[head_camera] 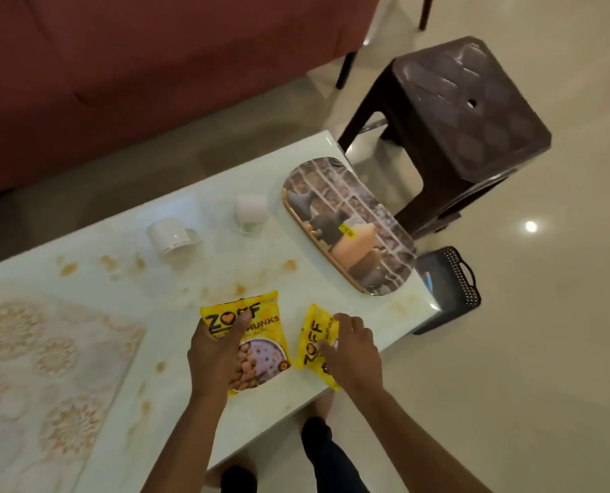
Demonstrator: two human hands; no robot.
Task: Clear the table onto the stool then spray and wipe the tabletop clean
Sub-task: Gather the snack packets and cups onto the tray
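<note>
Living room setup here: pale glossy table [175, 354] with a maroon sofa [136, 76] behind it and a dark plastic stool [470, 112] off the far corner, well beyond both hands. The tabletop is covered in brownish spill stains [132, 265], so the wiping part is clearly not done yet.

The left hand [218, 354] is laid over the bigger yellow snack packet [260, 354], fingers spread and curling over its top edge, looks like it's taking hold. The right hand [353, 354] is on the smaller yellow packet [314, 346] just beside it, fingers bent around its edge. Both packets sit right at the near edge of the table.

Stuff that could go wrong, imo:
- Those packets are slick foil. Grabbing by one edge with a loose grip means one could slide out on the way to the stool.
- Ahead of the hands there are two white cups [170, 240] lying on their sides and a printed oval tray [346, 225]. A careless sweep toward the stool could knock a cup rolling off.
- The stool seat is small, so piling everything there could get tippy.
- There's a black basket [449, 282] on the floor to the right of the right hand, easy to kick.
</note>
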